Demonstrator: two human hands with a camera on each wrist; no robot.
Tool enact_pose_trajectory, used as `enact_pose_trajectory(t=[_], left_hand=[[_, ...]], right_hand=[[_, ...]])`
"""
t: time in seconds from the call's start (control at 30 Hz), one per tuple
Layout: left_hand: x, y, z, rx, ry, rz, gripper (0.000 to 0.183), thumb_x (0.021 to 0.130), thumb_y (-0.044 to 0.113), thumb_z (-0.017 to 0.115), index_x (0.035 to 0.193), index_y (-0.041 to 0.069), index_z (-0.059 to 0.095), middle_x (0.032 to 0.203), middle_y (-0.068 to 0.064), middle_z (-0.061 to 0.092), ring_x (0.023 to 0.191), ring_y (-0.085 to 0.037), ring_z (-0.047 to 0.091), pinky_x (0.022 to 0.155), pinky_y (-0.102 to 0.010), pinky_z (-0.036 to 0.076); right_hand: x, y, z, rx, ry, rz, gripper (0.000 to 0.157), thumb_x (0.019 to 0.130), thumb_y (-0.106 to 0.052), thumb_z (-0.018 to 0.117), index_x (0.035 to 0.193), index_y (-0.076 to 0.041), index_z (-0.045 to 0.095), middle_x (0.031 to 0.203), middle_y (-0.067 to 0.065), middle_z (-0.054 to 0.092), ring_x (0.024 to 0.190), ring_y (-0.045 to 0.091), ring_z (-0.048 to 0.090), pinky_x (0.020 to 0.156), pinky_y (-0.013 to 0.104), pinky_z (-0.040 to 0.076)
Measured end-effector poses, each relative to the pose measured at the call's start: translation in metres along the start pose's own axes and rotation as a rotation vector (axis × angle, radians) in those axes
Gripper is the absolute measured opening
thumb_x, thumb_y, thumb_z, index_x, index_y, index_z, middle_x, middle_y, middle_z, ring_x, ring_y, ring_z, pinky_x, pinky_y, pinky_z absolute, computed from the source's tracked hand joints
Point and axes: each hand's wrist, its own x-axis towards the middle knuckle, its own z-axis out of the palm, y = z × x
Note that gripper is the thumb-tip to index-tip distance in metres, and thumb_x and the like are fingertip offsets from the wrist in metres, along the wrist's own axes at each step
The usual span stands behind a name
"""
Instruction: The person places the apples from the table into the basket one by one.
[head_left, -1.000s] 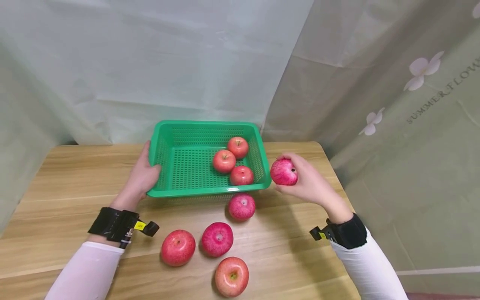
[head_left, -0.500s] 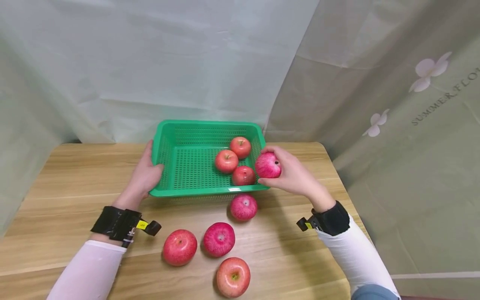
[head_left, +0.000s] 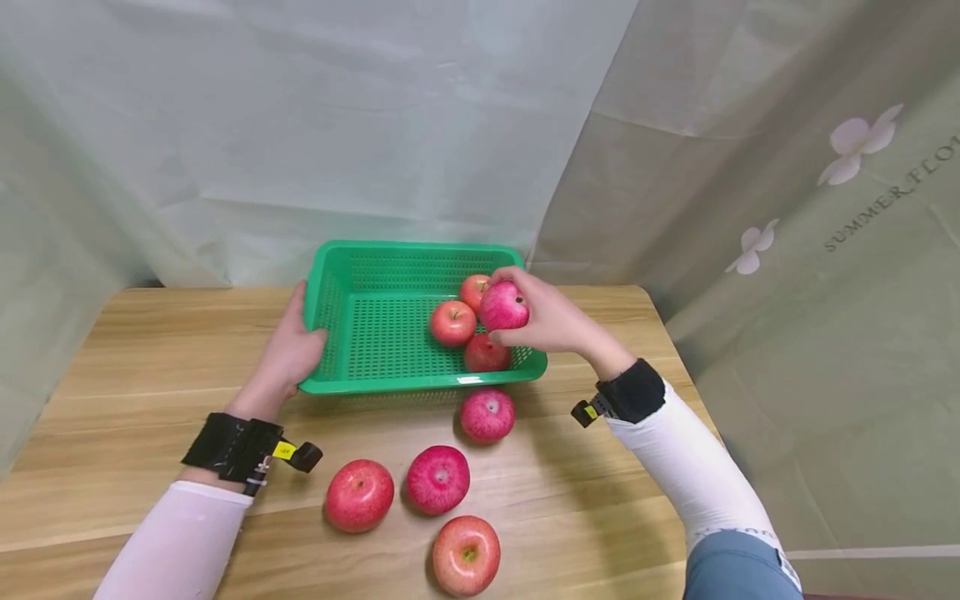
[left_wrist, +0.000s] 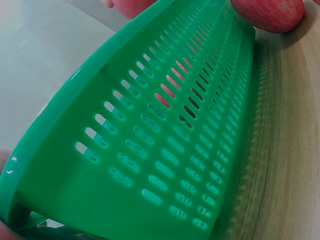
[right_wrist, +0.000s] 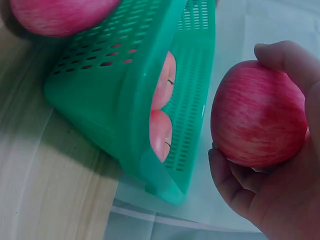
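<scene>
A pale, creased sheet [head_left: 360,125] with a soft sheen hangs behind everything; a grey-green curtain [head_left: 840,350] printed with flowers and lettering hangs at the right; below lies the surface [head_left: 180,354], smooth, with a streaked wood grain; on it stands a rectangular basket [head_left: 405,386] of glossy green plastic, its walls and floor pierced by rows of slots, its rim smooth and rounded at the corners.

White, close-fitting sleeves [head_left: 176,542] cover both forearms; the right hand [head_left: 553,318] has its fingers [right_wrist: 227,180] curved round a held apple [head_left: 502,307], parted just as wide as the fruit, above the basket's right end; the left hand [head_left: 291,348] grips the basket's left end, thumb at the rim, though how far its other fingers curl is hidden; black fabric bands [head_left: 637,390] circle the wrists.

Three pinkish-red apples [head_left: 453,323] sit clustered inside, toward the right; four round, streaky-skinned loose apples [head_left: 438,479] lie in front, one just beside the basket's near wall.
</scene>
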Motion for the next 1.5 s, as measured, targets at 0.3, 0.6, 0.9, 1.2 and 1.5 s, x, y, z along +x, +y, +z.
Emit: enact_pose_trajectory(t=[0.3,0.6,0.9,1.2,1.5], left_hand=[[0.002,-0.001,-0.001,0.000,-0.008,-0.013,0.090,0.104,-0.003,0.036,0.170,0.024,-0.020,0.177,-0.024,0.004,0.133,-0.048,0.047,0.090,-0.053,0.057],[0.003,-0.002,-0.005,0.008,0.000,-0.006,0.090,0.104,-0.003,0.036,0.170,0.022,-0.020,0.176,-0.026,0.005,0.129,-0.048,0.050,0.085,-0.048,0.059],[0.002,-0.004,-0.002,0.016,0.007,-0.007,0.090,0.104,-0.002,0.037,0.171,0.024,-0.018,0.176,-0.026,0.007,0.128,-0.048,0.050,0.084,-0.050,0.058],[0.003,-0.004,0.000,0.048,0.007,-0.010,0.089,0.104,0.000,0.038,0.170,0.020,-0.019,0.176,-0.026,0.005,0.133,-0.049,0.044,0.089,-0.047,0.051],[0.003,-0.004,-0.001,0.032,-0.003,-0.002,0.089,0.105,-0.001,0.037,0.171,0.023,-0.018,0.175,-0.029,0.010,0.128,-0.049,0.051,0.085,-0.049,0.058]], right_hand=[[0.037,-0.002,0.001,-0.044,-0.083,0.054,0.083,0.085,-0.035,0.087,0.151,-0.012,0.042,0.127,0.005,0.065,0.110,0.019,0.066,0.090,0.036,0.060],[0.077,-0.005,0.007,-0.116,-0.086,0.097,0.076,0.085,-0.041,0.087,0.147,-0.013,0.053,0.131,0.006,0.058,0.119,0.020,0.057,0.091,0.035,0.058],[0.099,0.000,0.024,-0.131,-0.058,0.136,0.081,0.083,-0.044,0.087,0.153,-0.020,0.053,0.136,0.010,0.050,0.116,0.021,0.058,0.095,0.040,0.056],[0.110,0.006,0.035,-0.170,-0.060,0.112,0.085,0.093,-0.037,0.083,0.166,-0.028,0.040,0.148,0.013,0.042,0.124,0.026,0.058,0.103,0.042,0.053],[0.116,-0.004,0.035,-0.229,-0.148,0.112,0.077,0.097,-0.030,0.080,0.164,-0.025,0.043,0.159,0.014,0.037,0.129,0.027,0.056,0.104,0.042,0.054]])
